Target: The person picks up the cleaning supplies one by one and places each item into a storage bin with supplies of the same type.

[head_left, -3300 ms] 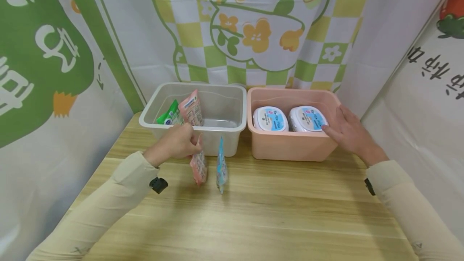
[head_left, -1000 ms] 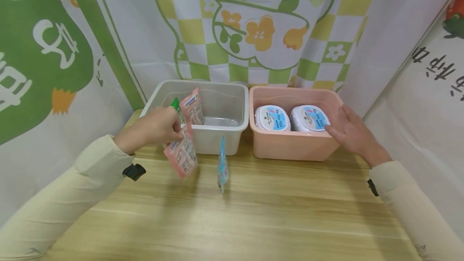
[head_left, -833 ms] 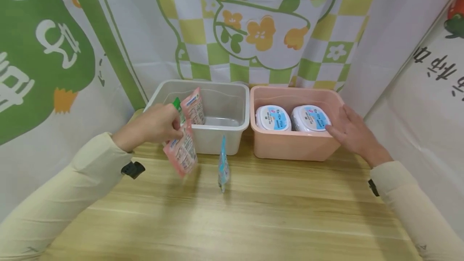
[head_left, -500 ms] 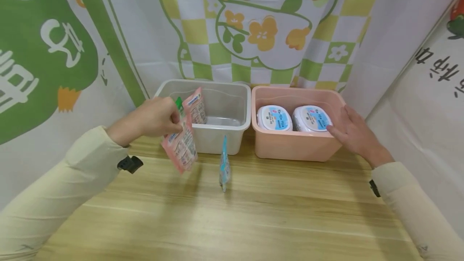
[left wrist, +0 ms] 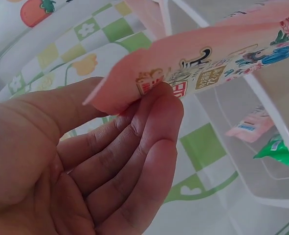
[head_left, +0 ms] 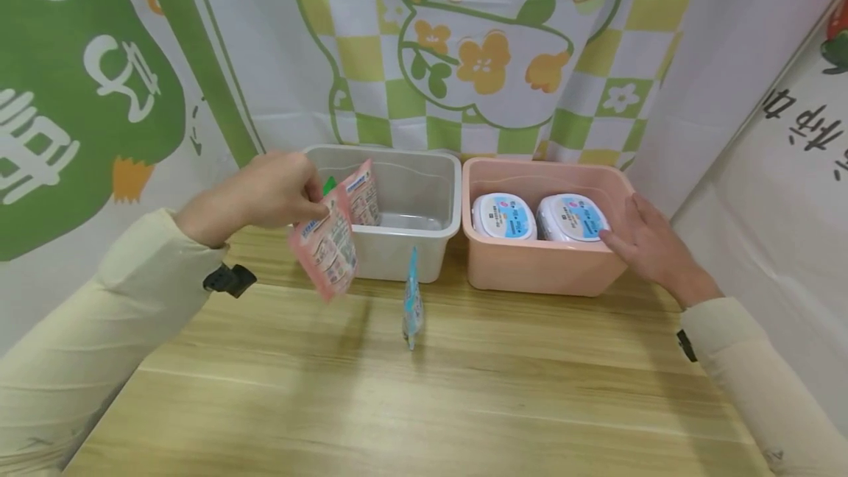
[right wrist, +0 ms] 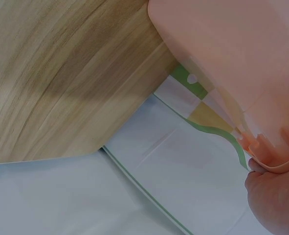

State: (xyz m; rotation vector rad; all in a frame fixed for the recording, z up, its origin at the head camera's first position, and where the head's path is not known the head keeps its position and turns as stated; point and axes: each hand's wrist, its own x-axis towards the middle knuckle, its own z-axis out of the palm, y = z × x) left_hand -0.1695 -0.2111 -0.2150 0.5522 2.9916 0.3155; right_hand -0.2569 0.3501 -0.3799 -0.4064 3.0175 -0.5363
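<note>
Pinched now by its top edge in the left hand (head_left: 265, 193), a pink packet (head_left: 331, 250) is held up off the table (head_left: 497, 389). Just beyond that grip, a grey bin (head_left: 391, 256) is occupied by a green packet (head_left: 329, 184) and a second pink packet (head_left: 365, 201). Rightward of it, a blue packet (head_left: 412, 304) is stood upright; farther right, two tubs (head_left: 505, 217) are held in a pink bin (head_left: 543, 271), its rim gripped by the right hand (head_left: 652, 245).

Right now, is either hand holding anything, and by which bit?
The left hand pinches a pink packet by its top edge; the right hand touches the rim of the peach bin.
</note>
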